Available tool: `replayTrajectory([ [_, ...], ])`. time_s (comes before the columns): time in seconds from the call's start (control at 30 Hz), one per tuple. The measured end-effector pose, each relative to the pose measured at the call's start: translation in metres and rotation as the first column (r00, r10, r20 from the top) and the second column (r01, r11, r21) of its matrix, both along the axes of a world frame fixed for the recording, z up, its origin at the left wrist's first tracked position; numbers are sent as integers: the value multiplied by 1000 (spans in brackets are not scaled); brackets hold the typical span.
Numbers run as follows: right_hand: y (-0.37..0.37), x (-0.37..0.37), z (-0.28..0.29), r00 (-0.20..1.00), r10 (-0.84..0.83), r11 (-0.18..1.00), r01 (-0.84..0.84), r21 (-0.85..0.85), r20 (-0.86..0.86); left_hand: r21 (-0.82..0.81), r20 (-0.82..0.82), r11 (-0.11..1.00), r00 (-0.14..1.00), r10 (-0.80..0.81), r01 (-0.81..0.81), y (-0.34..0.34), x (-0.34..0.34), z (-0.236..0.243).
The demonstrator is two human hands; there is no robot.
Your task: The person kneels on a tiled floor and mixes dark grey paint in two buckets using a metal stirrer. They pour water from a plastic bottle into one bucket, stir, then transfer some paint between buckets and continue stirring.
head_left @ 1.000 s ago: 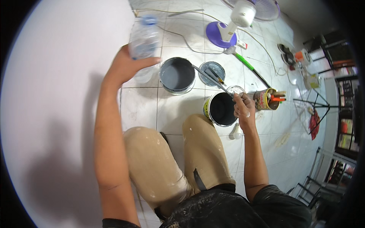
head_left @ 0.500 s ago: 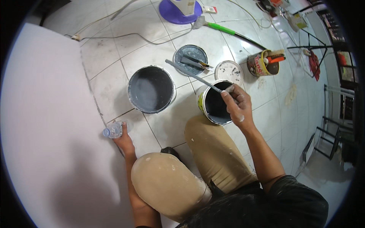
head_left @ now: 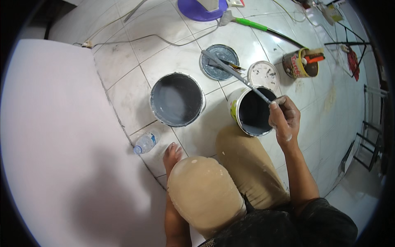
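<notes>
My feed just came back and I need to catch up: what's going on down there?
The right hand grips a grey stick by one end, in front of the small bucket's rim in this view. The left hand is empty, low beside the knee. Near it, the bottle is on the floor by the wall. The big bucket stands ahead, with what looks like grey paint inside.
</notes>
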State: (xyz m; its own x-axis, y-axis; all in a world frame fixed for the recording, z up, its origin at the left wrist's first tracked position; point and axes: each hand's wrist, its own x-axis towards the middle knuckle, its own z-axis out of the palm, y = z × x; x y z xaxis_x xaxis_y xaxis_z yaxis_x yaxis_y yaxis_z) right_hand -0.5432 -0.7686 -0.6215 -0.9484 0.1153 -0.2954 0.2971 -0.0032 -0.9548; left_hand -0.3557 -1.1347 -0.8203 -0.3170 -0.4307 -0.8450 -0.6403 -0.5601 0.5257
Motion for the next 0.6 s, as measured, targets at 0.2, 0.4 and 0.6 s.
replayTrajectory([
  [0.2,13,4,8,998,-57,990,53,-131,-25,274,-527,934,848,-54,230,45,-80,75],
  [0.4,16,10,11,991,-121,977,109,-185,-57,231,-507,969,861,39,92,47,-66,49],
  [0.6,2,12,14,994,-63,979,45,-197,-88,109,-409,994,911,48,-4,27,-75,47],
])
